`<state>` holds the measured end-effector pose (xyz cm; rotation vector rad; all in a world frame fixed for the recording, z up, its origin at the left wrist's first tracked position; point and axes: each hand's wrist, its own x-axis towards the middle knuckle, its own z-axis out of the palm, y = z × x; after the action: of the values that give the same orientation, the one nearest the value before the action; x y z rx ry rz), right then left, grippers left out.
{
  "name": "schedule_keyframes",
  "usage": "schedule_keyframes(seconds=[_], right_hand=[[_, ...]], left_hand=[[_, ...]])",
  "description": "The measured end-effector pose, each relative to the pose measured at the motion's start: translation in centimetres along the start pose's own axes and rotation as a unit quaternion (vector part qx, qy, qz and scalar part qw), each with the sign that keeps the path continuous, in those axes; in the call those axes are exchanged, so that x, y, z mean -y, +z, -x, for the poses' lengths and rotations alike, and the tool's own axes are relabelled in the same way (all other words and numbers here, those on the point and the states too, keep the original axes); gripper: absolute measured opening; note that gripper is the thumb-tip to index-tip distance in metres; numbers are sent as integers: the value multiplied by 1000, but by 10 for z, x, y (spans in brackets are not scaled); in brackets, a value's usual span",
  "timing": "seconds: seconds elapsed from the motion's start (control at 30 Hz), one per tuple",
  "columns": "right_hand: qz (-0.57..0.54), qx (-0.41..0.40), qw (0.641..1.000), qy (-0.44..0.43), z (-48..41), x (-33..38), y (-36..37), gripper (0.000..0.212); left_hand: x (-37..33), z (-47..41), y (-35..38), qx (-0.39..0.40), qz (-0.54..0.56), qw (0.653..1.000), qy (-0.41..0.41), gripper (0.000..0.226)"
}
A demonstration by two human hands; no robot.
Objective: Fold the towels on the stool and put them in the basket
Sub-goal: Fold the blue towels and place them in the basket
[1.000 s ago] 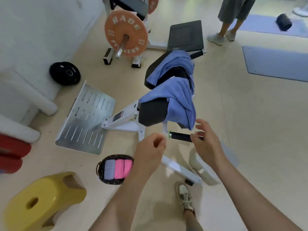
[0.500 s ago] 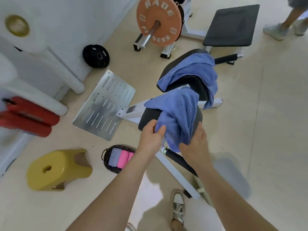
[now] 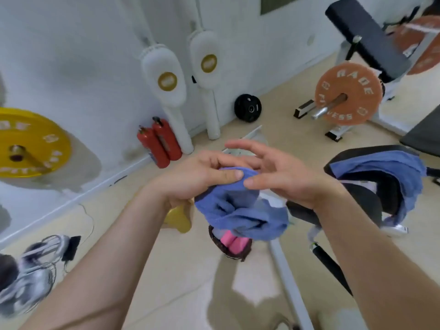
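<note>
Gym floor, orange plate [image 3: 348,94] reading "RADE"

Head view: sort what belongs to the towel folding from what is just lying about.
Job:
left hand and right hand, both holding the blue towel
second blue towel draped on the black seat
basket

Lying about:
orange weight plate
black plate
red bottles

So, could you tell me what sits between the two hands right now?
In the head view, the bunched blue towel hangs between the left hand and right hand, pinched at its top edge by both; nothing else lies between them.
</note>
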<state>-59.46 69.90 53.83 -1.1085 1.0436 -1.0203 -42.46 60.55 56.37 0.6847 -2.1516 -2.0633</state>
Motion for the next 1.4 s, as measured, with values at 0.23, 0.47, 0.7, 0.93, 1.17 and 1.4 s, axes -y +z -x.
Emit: schedule_keyframes(seconds=[0.23,0.47,0.7,0.93,1.17,1.4], right_hand=[[94,43,995,-9,-98,28,148,30],[288,49,954,67,-168,30,231,9],[318,36,944,82,-252,33,245,18],[383,-51,920,70,-390,3,234,14],[385,-100,910,117,-541,-29,217,22],[234,-201,946,97,-634,-28,210,26]], left_hand=[[-7,165,-107,-282,-257,918,110,15],[34,293,-207,-535,-352,757,131,21],[105,348,-296,-568,-344,747,-46,23],[168,319,-396,-469,-365,785,-175,15],[211,265,-507,-555,-326,740,-196,14],[213,231,-596,-520,-304,788,-130,11]])
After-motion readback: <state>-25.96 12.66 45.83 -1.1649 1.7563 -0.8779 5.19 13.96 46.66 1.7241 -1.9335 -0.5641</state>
